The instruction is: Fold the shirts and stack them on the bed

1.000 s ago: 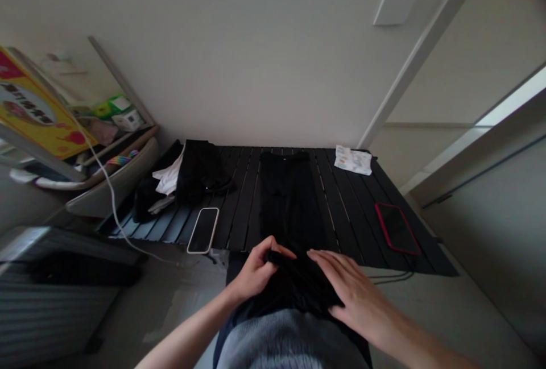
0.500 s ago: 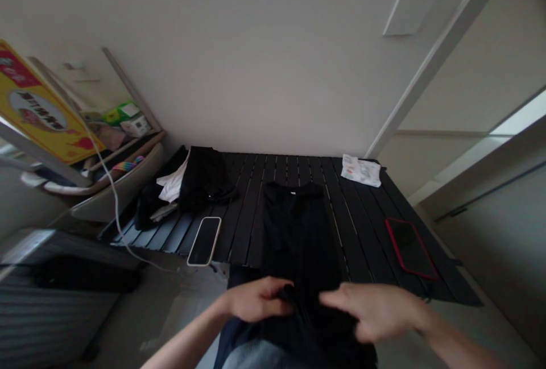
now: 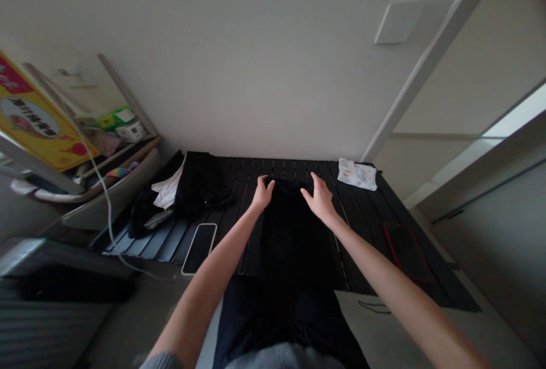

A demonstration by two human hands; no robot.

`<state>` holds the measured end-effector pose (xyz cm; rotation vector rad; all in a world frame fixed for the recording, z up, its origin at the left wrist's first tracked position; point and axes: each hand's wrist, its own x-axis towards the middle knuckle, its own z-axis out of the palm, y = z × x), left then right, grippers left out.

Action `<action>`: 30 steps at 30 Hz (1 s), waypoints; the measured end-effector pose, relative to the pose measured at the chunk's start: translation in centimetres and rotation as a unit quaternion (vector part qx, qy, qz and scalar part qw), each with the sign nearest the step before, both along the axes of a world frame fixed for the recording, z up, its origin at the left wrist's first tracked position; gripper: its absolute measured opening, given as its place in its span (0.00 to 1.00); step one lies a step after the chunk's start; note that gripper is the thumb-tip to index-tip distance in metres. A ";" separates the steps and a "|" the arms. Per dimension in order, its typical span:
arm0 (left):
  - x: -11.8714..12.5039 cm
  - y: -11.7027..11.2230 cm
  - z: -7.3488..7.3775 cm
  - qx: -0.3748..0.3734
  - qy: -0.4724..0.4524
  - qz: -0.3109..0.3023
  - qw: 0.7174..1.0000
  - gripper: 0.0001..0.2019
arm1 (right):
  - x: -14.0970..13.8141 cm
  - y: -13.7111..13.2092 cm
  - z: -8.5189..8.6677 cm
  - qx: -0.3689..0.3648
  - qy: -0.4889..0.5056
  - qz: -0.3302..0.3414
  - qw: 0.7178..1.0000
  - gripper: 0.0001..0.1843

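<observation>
A long black garment [image 3: 294, 232] lies lengthwise down the middle of a black slatted table [image 3: 350, 221], its near end hanging over the front edge toward my lap. Both my arms reach out to its far end. My left hand [image 3: 262, 193] grips the far left corner of the cloth with curled fingers. My right hand [image 3: 318, 197] holds the far right corner, fingers bent onto the fabric.
A white-cased phone [image 3: 199, 240] lies face up at the table's left front. A red-cased phone [image 3: 403, 249] is on the right. A pile of black and white clothes [image 3: 183, 187] sits at the left. A printed packet [image 3: 357, 174] rests in the far right corner. Cluttered shelves [image 3: 85, 147] stand to the left.
Both hands left the garment's near end at my lap and reached forward to its far end on the table, where they now hold its two corners.
</observation>
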<state>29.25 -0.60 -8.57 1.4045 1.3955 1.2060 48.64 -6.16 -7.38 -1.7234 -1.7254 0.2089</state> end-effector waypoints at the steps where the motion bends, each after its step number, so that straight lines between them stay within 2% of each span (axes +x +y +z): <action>1: 0.3 -0.5 -0.8 -0.006 0.018 0.012 1.000 0.23 | -0.4 -0.6 -1.1 -0.004 -0.034 -0.024 0.999 0.34; 3: 0.8 -2.3 -2.9 -0.013 0.099 0.029 0.995 0.28 | -1.0 -2.1 -3.7 -0.023 -0.112 -0.042 0.993 0.35; 4: 0.9 -3.4 -4.1 -0.006 0.175 0.032 0.984 0.29 | -1.3 -2.9 -5.1 -0.038 -0.144 -0.030 0.988 0.34; 7: 1.2 -6.5 -7.4 0.054 0.369 -0.050 0.927 0.25 | -1.6 -4.4 -8.4 -0.098 -0.195 0.013 0.976 0.29; 10: 1.5 -7.5 -9.0 0.086 0.446 -0.104 0.885 0.23 | -1.7 -4.3 -9.7 -0.130 -0.207 0.012 0.970 0.28; 12: 1.7 -6.9 -9.3 0.084 0.465 -0.102 0.876 0.24 | -1.8 -3.9 -9.8 -0.127 -0.209 0.007 0.970 0.28; 16: 1.7 -4.3 -8.8 0.057 0.467 -0.088 0.878 0.25 | -2.1 -3.6 -9.8 -0.122 -0.205 -0.004 0.971 0.29; 19: 1.2 -2.5 -8.2 0.006 0.459 -0.039 0.887 0.27 | -2.1 -3.6 -10.2 -0.138 -0.196 -0.066 0.969 0.31; 22: 1.0 -1.9 -7.9 -0.033 0.454 0.022 0.890 0.29 | -1.9 -2.9 -10.3 -0.182 -0.171 -0.146 0.957 0.34; 24: 0.9 -2.7 -8.0 -0.033 0.464 0.057 0.883 0.30 | -1.8 -2.4 -10.2 -0.197 -0.156 -0.173 0.952 0.34; 26: 0.7 -4.5 -8.4 -0.011 0.477 0.077 0.875 0.29 | -2.0 -2.4 -10.0 -0.176 -0.158 -0.192 0.952 0.34; 30: 0.2 -9.5 -9.0 0.053 0.484 0.054 0.872 0.26 | -3.1 -4.3 -9.7 -0.090 -0.197 -0.209 0.954 0.31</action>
